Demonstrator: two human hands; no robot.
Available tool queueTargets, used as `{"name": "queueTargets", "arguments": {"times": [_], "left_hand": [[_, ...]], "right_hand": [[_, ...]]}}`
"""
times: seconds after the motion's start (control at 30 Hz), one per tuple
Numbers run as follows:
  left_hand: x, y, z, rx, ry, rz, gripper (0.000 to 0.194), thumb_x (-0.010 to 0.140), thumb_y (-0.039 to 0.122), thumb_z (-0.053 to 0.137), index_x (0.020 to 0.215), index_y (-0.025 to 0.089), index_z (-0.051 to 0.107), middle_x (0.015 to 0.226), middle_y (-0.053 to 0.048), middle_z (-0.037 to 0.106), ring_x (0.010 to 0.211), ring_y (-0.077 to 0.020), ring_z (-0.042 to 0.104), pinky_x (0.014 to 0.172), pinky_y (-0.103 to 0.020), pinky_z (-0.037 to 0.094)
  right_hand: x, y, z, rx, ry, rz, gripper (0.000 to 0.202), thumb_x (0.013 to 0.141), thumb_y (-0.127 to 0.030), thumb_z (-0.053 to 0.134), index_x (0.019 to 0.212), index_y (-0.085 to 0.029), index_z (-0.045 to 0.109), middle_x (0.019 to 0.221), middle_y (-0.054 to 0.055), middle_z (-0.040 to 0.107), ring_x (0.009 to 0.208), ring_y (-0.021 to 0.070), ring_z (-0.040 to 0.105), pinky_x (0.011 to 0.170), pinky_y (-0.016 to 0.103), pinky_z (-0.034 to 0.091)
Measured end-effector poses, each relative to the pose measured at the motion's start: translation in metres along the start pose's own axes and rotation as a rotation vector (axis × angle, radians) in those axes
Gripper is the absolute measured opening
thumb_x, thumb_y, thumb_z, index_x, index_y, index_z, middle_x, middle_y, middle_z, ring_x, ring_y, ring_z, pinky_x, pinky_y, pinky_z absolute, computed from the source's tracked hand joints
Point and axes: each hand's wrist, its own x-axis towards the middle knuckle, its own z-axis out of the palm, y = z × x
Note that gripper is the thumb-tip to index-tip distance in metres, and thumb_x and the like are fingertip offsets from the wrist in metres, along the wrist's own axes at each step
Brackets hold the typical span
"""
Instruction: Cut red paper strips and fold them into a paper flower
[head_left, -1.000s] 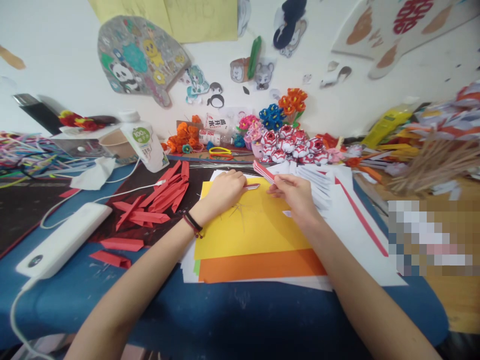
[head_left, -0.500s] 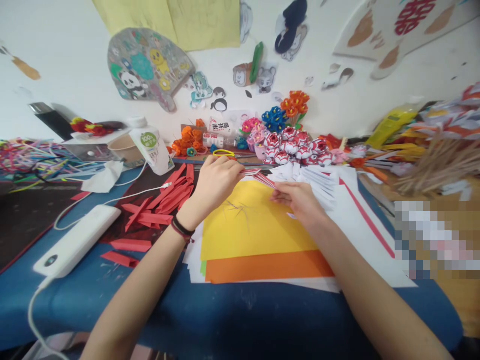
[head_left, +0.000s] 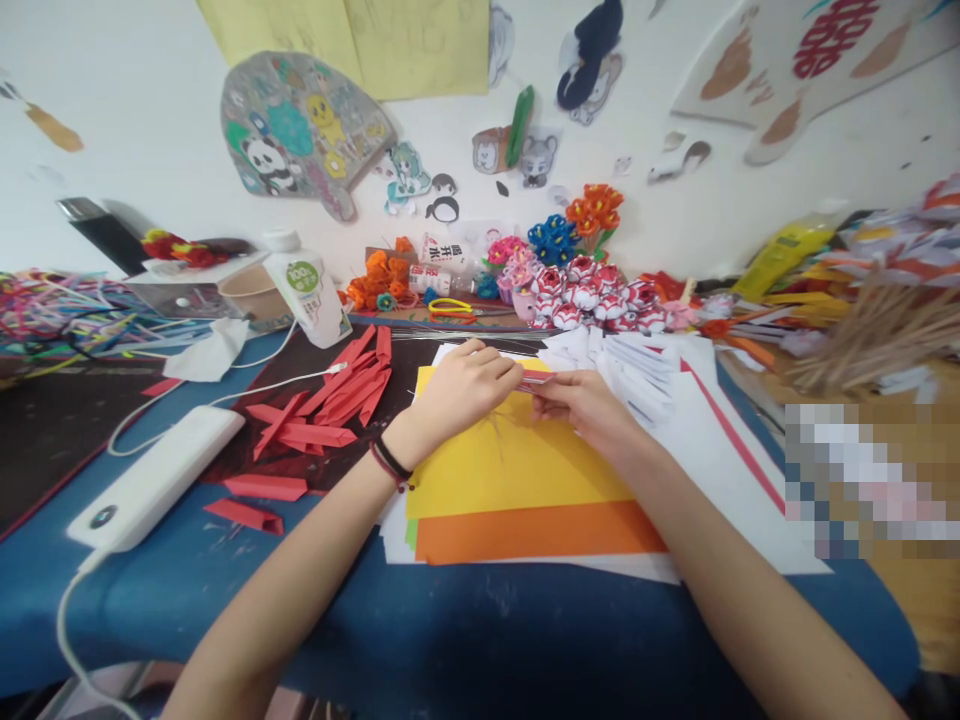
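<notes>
Red-and-white paper, folded narrow, near centre of frame, slightly right. Pinched at both ends: by left hand from above, fingertips curled down over one end; by right hand with thumb on top, fingers bent beneath. Hands close together, parted only by a short bare stretch of paper.

For a clean job: best gripped lightly, near the ends, so as not to crush the folds. Worth lining up the layers before any pressing. Probably better flattened with thumb pad than nail, in one slow pass, wrists low for steadiness. Likely to skew if squeezed from one side only.

Look of the paper: slim, flat, layered, striped red and white lengthwise, roughly level. Largely covered by fingers; impossible to tell whether one piece or two.

Below, mid-frame: yellow sheet, with orange sheet along its lower edge. Right of centre, near right hand: loose white strips, on and beside white sheets. Left of centre: red folded pieces, several crossed, mostly on dark mat. Farther out, lower left: white power bank. Upper right of centre: red-and-white flowers, bunched before the wall
</notes>
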Motion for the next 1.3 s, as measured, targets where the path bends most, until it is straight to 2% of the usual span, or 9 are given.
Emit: {"name": "queueTargets", "arguments": {"times": [0.17, 0.3, 0.5, 0.73, 0.97, 1.1, 1.3], "left_hand": [[-0.001, -0.003, 0.008, -0.063, -0.001, 0.032, 0.030, 0.103, 0.016, 0.037, 0.096, 0.015, 0.066, 0.085, -0.006, 0.071, 0.082, -0.0175, 0.064, 0.075, -0.031, 0.045], [-0.001, -0.003, 0.005, -0.085, 0.002, 0.054, 0.031, 0.104, 0.016, 0.035, 0.097, 0.015, 0.066, 0.086, -0.007, 0.071, 0.084, -0.0175, 0.065, 0.076, -0.030, 0.047], [0.000, -0.003, 0.000, -0.074, 0.018, 0.060, 0.032, 0.105, 0.017, 0.035, 0.095, 0.015, 0.065, 0.086, -0.007, 0.071, 0.085, -0.0178, 0.065, 0.077, -0.031, 0.046], [-0.002, -0.002, 0.008, -0.097, -0.028, 0.011, 0.029, 0.104, 0.020, 0.040, 0.093, 0.016, 0.066, 0.081, -0.004, 0.069, 0.079, -0.0180, 0.062, 0.073, -0.031, 0.044], [-0.002, 0.002, 0.007, -0.192, -0.060, 0.004, 0.025, 0.102, 0.023, 0.043, 0.095, 0.016, 0.066, 0.081, -0.004, 0.069, 0.077, -0.0179, 0.062, 0.074, -0.032, 0.043], [-0.003, 0.006, 0.011, -0.192, -0.012, 0.003, 0.025, 0.102, 0.030, 0.045, 0.098, 0.015, 0.064, 0.088, -0.004, 0.070, 0.080, -0.0180, 0.064, 0.074, -0.032, 0.044], [-0.005, 0.011, 0.022, -0.100, 0.016, 0.047, 0.023, 0.103, 0.018, 0.039, 0.106, 0.013, 0.061, 0.082, -0.005, 0.069, 0.077, -0.0168, 0.065, 0.071, -0.031, 0.045]], "right_hand": [[0.000, 0.002, -0.002, -0.040, -0.062, -0.027, 0.026, 0.066, -0.037, 0.083, 0.071, -0.013, 0.074, 0.060, 0.004, 0.069, 0.053, 0.0135, 0.064, 0.054, 0.023, 0.050], [-0.001, 0.000, -0.001, -0.079, -0.045, -0.039, 0.030, 0.062, -0.040, 0.085, 0.071, -0.013, 0.074, 0.058, 0.004, 0.069, 0.051, 0.0136, 0.063, 0.053, 0.024, 0.050], [-0.003, -0.006, 0.002, -0.142, -0.008, -0.055, 0.020, 0.063, -0.032, 0.081, 0.063, -0.014, 0.072, 0.054, 0.003, 0.067, 0.048, 0.0134, 0.062, 0.051, 0.024, 0.050], [-0.004, -0.006, 0.002, -0.106, -0.008, -0.058, 0.018, 0.065, -0.030, 0.078, 0.068, -0.013, 0.073, 0.056, 0.003, 0.067, 0.050, 0.0134, 0.063, 0.053, 0.024, 0.050], [-0.002, -0.003, 0.001, -0.028, 0.020, -0.031, 0.016, 0.062, -0.027, 0.077, 0.070, -0.013, 0.076, 0.056, 0.002, 0.066, 0.049, 0.0119, 0.060, 0.051, 0.024, 0.048], [-0.003, -0.005, 0.001, -0.007, 0.030, -0.017, 0.017, 0.060, -0.026, 0.077, 0.069, -0.012, 0.077, 0.055, 0.002, 0.065, 0.048, 0.0105, 0.059, 0.052, 0.023, 0.047], [-0.005, -0.008, -0.002, 0.003, 0.015, -0.001, 0.016, 0.061, -0.026, 0.079, 0.069, -0.012, 0.078, 0.056, 0.003, 0.066, 0.050, 0.0114, 0.060, 0.053, 0.023, 0.046]]}}
